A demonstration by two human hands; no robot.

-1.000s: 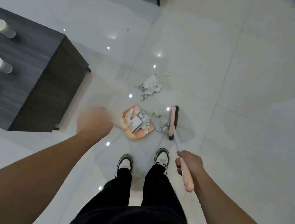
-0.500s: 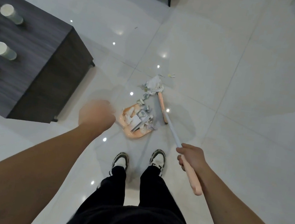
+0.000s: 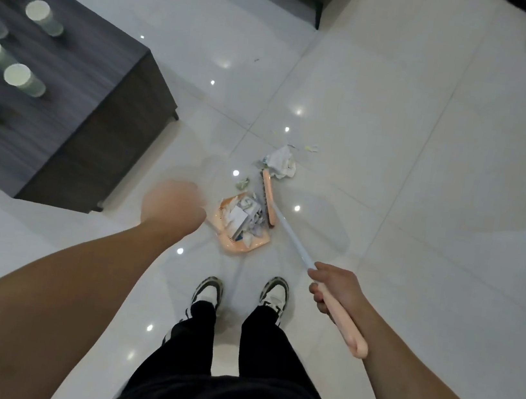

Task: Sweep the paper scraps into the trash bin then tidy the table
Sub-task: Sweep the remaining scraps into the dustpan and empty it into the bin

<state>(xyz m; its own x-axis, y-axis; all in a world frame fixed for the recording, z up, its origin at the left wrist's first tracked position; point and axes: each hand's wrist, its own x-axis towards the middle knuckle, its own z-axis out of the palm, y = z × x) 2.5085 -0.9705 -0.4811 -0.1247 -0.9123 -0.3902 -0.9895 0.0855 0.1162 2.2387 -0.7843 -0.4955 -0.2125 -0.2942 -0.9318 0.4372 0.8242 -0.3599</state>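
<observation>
Left hand (image 3: 173, 206) fisted, right hand (image 3: 335, 289) clenched

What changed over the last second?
The broom head swung out to the far crumpled paper, then came back to the dustpan mouth, adding scraps. Right hand kept its grip on the handle; left hand stayed closed beside the dustpan.

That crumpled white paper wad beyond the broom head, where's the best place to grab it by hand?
Pinch the crumpled paper wad from above, across its raised middle folds. It lies loose on the floor, with the broom head close against its near side, so a top-down approach from the far or right side looks clearest. The right hand is busy holding the broom handle.
</observation>
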